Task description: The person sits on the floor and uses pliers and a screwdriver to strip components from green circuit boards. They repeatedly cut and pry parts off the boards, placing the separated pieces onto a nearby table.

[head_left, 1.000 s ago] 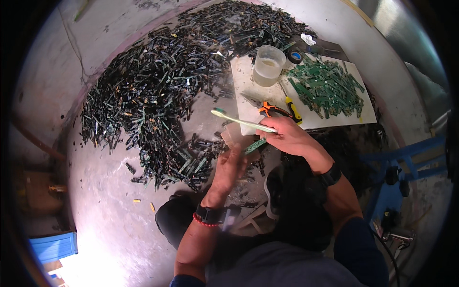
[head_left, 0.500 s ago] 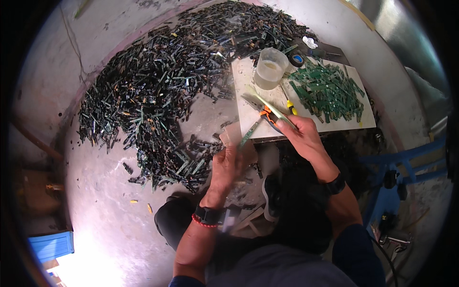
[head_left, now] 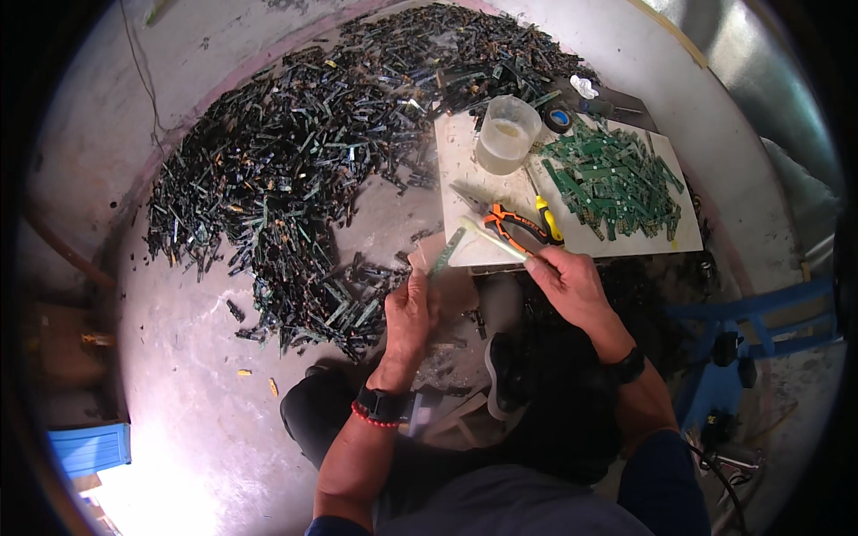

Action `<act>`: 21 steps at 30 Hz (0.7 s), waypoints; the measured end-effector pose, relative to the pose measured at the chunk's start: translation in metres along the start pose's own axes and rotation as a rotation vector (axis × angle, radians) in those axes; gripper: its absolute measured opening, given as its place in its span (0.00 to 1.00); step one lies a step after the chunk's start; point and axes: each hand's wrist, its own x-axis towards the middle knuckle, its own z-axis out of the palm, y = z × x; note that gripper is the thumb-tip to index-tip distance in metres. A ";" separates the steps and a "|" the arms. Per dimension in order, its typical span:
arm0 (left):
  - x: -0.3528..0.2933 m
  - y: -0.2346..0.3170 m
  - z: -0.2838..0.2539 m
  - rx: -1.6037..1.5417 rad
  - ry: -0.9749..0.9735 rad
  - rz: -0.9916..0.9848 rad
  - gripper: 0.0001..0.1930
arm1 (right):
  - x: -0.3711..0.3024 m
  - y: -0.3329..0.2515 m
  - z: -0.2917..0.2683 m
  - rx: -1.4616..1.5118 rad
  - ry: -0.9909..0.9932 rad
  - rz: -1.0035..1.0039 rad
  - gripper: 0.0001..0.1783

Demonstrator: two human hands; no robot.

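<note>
Between the fingers of my left hand (head_left: pixel 409 314) is a narrow green circuit board strip (head_left: pixel 444 255), tilted up and away from me. My right hand (head_left: pixel 572 284) is closed on the handle of a pale, slim brush (head_left: pixel 497 239), which looks like a toothbrush. Its head meets or overlaps the far end of the strip; contact is hard to tell. Just beyond my right hand, orange-and-black pliers (head_left: pixel 511 223) lie on a white board (head_left: pixel 460 179). Alongside them rests a yellow-handled screwdriver (head_left: pixel 548 219).
A clear plastic tub (head_left: pixel 508 136) of cloudy liquid stands on the board, near a roll of black tape (head_left: pixel 559 119) and a heap of green circuit strips (head_left: pixel 612 179). A large pile of dark strips (head_left: pixel 295 170) covers the floor at left. A blue chair (head_left: pixel 760 322) stands at right.
My right hand has brought the brush down and toward me, from above the pliers to the strip's end. My left hand has shifted slightly left and nearer with the strip.
</note>
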 end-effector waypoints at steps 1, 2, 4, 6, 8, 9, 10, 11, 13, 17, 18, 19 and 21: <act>0.000 0.000 -0.001 -0.005 0.012 0.001 0.23 | 0.000 -0.002 -0.001 0.055 -0.015 -0.028 0.13; 0.001 -0.002 -0.001 -0.008 0.006 0.006 0.23 | -0.001 -0.003 -0.001 0.107 -0.028 -0.056 0.13; 0.003 -0.005 -0.004 -0.015 -0.006 0.015 0.22 | -0.003 -0.008 -0.001 0.127 -0.114 -0.081 0.12; 0.001 -0.003 -0.002 -0.014 0.011 -0.004 0.22 | -0.003 -0.002 0.008 0.047 -0.026 -0.126 0.12; -0.001 0.000 0.001 -0.010 0.016 -0.004 0.22 | 0.000 -0.008 0.002 -0.026 0.034 -0.017 0.13; -0.001 0.001 0.002 -0.006 0.012 0.005 0.23 | 0.002 -0.001 -0.001 0.008 0.008 -0.015 0.13; -0.002 0.002 0.002 -0.003 0.009 0.014 0.23 | 0.001 -0.001 -0.001 0.078 -0.040 -0.049 0.14; -0.002 0.002 0.002 0.001 0.003 0.012 0.23 | -0.002 -0.002 -0.001 0.146 -0.086 -0.081 0.14; -0.001 0.002 0.002 0.009 -0.007 0.007 0.23 | -0.003 0.002 0.005 0.136 -0.121 -0.141 0.14; 0.000 0.000 0.001 -0.008 0.001 0.003 0.24 | 0.004 0.002 0.000 0.037 0.030 -0.010 0.16; 0.001 0.000 0.001 -0.019 -0.007 0.002 0.24 | 0.004 0.002 -0.002 0.096 -0.079 0.006 0.16; 0.001 0.000 0.000 -0.030 -0.016 0.001 0.24 | 0.000 -0.002 -0.001 0.156 -0.132 -0.034 0.17; 0.000 0.002 0.002 -0.050 0.005 -0.014 0.22 | -0.002 0.003 0.008 0.145 -0.160 -0.077 0.19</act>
